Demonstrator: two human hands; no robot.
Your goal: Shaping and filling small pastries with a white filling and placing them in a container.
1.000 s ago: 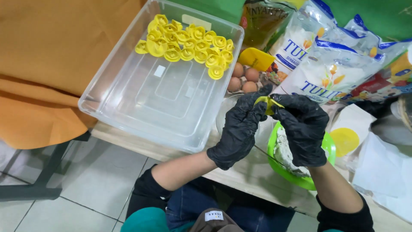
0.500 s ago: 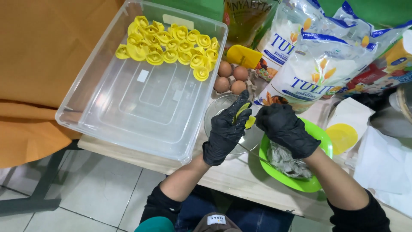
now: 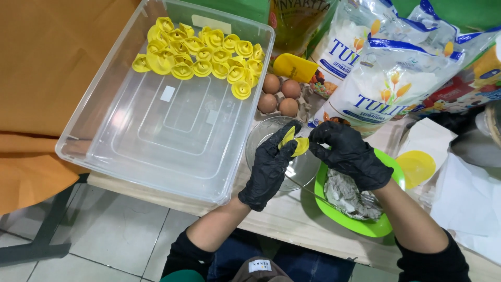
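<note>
Yellow dumpling [image 3: 293,142] – pinched between both gloved hands, left [image 3: 270,166] and right [image 3: 348,154] – above a glass bowl [image 3: 261,137].

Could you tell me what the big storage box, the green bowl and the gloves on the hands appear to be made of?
The storage box looks like clear, glossy rigid plastic: the floor shows through it. The green bowl seems opaque moulded plastic with a smooth sheen. The gloves on the left hand and right hand look like thin black nitrile or latex, matte and wrinkled; which one is unclear.
</note>
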